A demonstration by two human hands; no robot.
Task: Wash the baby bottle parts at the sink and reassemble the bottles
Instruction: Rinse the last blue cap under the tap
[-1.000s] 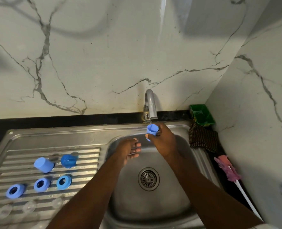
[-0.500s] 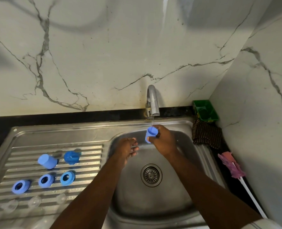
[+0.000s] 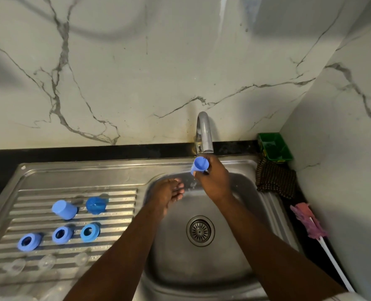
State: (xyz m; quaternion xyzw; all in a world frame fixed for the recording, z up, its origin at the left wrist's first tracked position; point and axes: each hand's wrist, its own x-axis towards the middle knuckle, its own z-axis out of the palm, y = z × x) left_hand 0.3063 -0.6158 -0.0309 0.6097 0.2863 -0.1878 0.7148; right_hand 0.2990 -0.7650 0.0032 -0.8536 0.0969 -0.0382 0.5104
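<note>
Green tub (image 3: 274, 146), checked cloth (image 3: 275, 181), pink brush (image 3: 308, 222) lie along wall (image 3: 343, 148).

Legible text: none | green tub (image 3: 273, 141) beyond far right corner of the sink (image 3: 115, 168): yellow mark on front edge, unreadable

Hard to make out

Lower end of the small blue plastic cup-shaped cap (image 3: 199, 165) is hidden by the right hand (image 3: 215, 181) gripping it. The left hand (image 3: 169, 193) is slightly blurred, palm hidden. The three clear see-through pieces (image 3: 47, 262) on the ribbed steel drainboard (image 3: 115, 192) are too faint to ID. The green plastic tray (image 3: 274, 146) has contents too dark to tell. Handle end of the pink-headed brush w/ white handle (image 3: 308, 220) is lost at btm-right corner; both forearms cut off at btm edge
</note>
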